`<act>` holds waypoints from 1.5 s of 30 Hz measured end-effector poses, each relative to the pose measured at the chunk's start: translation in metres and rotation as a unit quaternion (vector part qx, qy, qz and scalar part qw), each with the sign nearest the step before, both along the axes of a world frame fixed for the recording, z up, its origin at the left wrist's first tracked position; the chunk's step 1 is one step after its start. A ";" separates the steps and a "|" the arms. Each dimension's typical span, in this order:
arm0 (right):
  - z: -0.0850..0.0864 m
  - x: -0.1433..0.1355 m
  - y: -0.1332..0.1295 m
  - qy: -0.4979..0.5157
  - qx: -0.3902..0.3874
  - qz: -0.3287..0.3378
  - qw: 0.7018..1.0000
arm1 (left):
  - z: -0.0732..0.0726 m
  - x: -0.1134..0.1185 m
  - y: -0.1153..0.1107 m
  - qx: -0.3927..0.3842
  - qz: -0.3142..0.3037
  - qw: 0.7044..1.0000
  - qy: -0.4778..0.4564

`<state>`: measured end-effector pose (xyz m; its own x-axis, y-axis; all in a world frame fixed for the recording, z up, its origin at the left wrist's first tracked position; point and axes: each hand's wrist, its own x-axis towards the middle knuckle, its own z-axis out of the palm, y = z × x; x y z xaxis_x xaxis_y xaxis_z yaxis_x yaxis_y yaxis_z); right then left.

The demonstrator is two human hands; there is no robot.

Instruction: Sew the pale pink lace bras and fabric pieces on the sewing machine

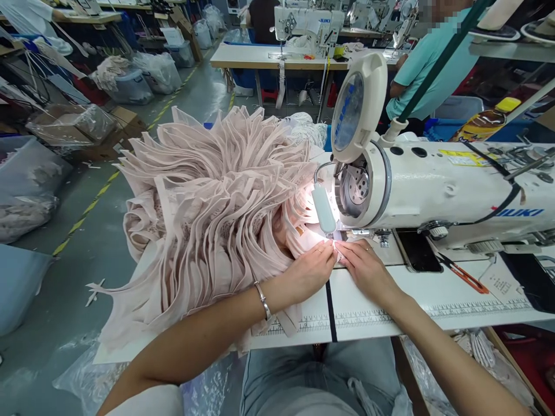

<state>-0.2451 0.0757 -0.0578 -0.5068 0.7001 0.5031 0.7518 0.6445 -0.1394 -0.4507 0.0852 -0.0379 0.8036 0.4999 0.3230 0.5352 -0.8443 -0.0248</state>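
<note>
A large heap of pale pink fabric pieces (217, 202) covers the left part of the white sewing table (368, 323). At the needle area of the white sewing machine (407, 179), my left hand (310, 271) and my right hand (366, 268) meet, fingertips nearly touching. Both have their fingers pressed on a bit of pale pink fabric under a bright light. The fingers of my left hand are drawn together on its left side; those of my right hand lie on its right side. A small light-coloured lamp (324, 208) hangs just above them and partly hides the needle.
A black phone (418, 251) and orange-handled scissors (466, 274) lie right of my right hand. A bottle (485, 121) stands behind the machine. A person in a teal shirt (437, 63) sits beyond. Plastic-covered bins (30, 173) stand on the floor at left.
</note>
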 end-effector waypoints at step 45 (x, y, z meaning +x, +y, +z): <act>-0.009 0.006 0.028 -0.097 -0.134 -0.093 0.982 | -0.003 0.007 0.009 0.087 0.033 0.994 0.053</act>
